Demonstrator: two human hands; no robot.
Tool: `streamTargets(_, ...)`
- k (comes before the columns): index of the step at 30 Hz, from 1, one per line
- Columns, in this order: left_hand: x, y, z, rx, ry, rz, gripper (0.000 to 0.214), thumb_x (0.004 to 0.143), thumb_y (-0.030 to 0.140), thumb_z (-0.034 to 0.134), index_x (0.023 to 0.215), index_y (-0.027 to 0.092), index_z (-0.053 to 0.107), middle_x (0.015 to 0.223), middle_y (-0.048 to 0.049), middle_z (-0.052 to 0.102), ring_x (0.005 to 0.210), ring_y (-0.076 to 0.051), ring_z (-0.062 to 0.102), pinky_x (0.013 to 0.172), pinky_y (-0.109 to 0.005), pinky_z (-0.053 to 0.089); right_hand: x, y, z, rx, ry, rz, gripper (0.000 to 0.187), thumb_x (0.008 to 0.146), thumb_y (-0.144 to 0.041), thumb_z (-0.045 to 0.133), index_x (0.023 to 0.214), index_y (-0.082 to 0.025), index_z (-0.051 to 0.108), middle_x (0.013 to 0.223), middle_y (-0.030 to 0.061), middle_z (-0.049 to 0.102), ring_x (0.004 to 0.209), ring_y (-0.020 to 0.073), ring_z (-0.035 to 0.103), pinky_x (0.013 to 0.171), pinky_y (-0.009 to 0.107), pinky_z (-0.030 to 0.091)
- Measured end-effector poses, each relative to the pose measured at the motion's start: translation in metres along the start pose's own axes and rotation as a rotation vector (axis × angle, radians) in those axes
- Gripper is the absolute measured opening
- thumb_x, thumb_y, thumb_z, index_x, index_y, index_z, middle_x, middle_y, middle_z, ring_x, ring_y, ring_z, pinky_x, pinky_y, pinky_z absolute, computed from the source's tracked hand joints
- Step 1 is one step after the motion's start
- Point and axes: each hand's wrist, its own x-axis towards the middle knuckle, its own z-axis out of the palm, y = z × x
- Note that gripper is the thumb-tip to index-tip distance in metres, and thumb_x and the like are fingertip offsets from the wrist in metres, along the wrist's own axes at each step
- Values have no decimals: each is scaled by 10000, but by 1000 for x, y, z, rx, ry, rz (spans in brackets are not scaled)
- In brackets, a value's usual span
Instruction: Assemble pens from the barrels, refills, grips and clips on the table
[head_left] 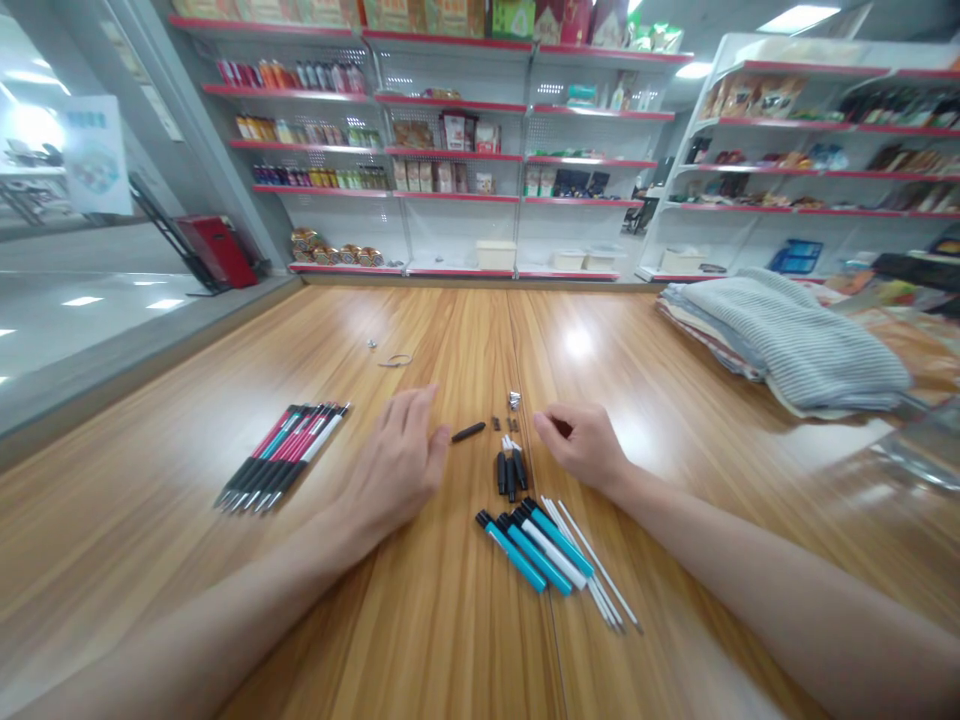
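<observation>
My left hand (pixel 401 450) rests on the table, fingers stretched out and thumb apart, with nothing in it. A small black pen grip (pixel 469 432) lies by its thumb. My right hand (pixel 581 437) is a loose fist on the table, with no object showing in it. Between the hands are silver pen tips (pixel 514 401), small springs (pixel 512 425), small white pieces (pixel 510 443) and a cluster of black pen grips (pixel 511 476). Nearer me lie several blue and white pen barrels (pixel 541 548) with black ends, beside thin white refills (pixel 596 570).
To the left, a row of pink, teal and white pens (pixel 285 455) lies side by side. A thin loop (pixel 396 361) and a small shiny piece (pixel 372 343) lie farther back. Folded cloths (pixel 795 340) are stacked at right, near a clear container (pixel 926 445). Stocked shelves (pixel 450 155) stand behind.
</observation>
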Motion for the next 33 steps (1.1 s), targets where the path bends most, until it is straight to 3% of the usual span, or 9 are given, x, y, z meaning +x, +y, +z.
streamTargets(3, 6, 24, 16, -110, -50, 96, 295, 911, 305, 476, 1157, 158, 551, 1073, -129, 556, 1059, -276, 506, 923, -443, 439, 1, 1, 2, 17, -48, 72, 296, 885, -315, 521, 626, -174, 496, 546, -28, 465, 498, 89, 421, 509, 234, 288)
streamTargets(6, 11, 22, 24, -127, -89, 99, 208, 906, 308, 502, 1010, 171, 619, 945, -101, 567, 960, -256, 524, 842, -415, 457, -1, 1, 2, 52, -96, 103, 211, 876, -312, 536, 720, -171, 553, 589, -18, 531, 521, 97, 473, 520, 224, 324)
streamTargets(10, 11, -3, 23, -162, -161, 77, 211, 916, 295, 483, 969, 182, 653, 892, -80, 572, 896, -230, 543, 796, -378, 458, -5, 0, 1, 112, -199, 94, 151, 849, -297, 568, 770, -170, 575, 609, -25, 534, 533, 89, 472, 517, 211, 324)
streamTargets(13, 10, -15, 21, -216, -199, 107, 220, 929, 275, 459, 966, 183, 655, 895, -73, 577, 882, -214, 548, 800, -366, 454, -3, 1, -2, 187, -347, 126, 217, 838, -342, 589, 722, -159, 581, 573, -34, 494, 511, 82, 433, 487, 208, 289)
streamTargets(17, 10, -12, 18, -277, -227, 154, 199, 925, 243, 466, 1003, 185, 640, 921, -76, 571, 896, -205, 545, 808, -357, 456, 6, 5, -10, 381, -587, 202, 334, 812, -449, 619, 677, -149, 560, 538, -52, 421, 495, 74, 364, 449, 206, 240)
streamTargets(20, 11, -3, 8, -368, -135, 240, 179, 904, 192, 480, 1034, 184, 603, 962, -86, 557, 922, -202, 535, 813, -353, 457, 11, 8, -16, 502, -661, 232, 388, 802, -497, 620, 659, -150, 527, 538, -61, 367, 499, 70, 322, 448, 211, 212)
streamTargets(23, 7, 8, -5, -429, -124, 472, 129, 843, 143, 517, 952, 190, 567, 904, -80, 556, 842, -199, 519, 757, -363, 453, 11, 9, -15, 496, -648, 216, 440, 812, -505, 600, 587, -158, 450, 537, -62, 301, 501, 66, 281, 454, 222, 188)
streamTargets(27, -3, 26, -13, -437, -316, 755, 164, 732, 117, 514, 875, 199, 512, 844, -82, 538, 764, -217, 490, 677, -388, 435, 7, 4, -7, 373, -515, 184, 459, 841, -455, 557, 535, -169, 370, 532, -55, 272, 503, 67, 274, 461, 228, 192)
streamTargets(33, -6, 38, -12, -551, -478, 728, 211, 668, 127, 510, 860, 211, 485, 860, -83, 533, 756, -213, 516, 671, -377, 445, 4, 1, -2, 343, -421, 193, 445, 837, -419, 548, 525, -174, 347, 530, -53, 261, 498, 66, 272, 465, 234, 189)
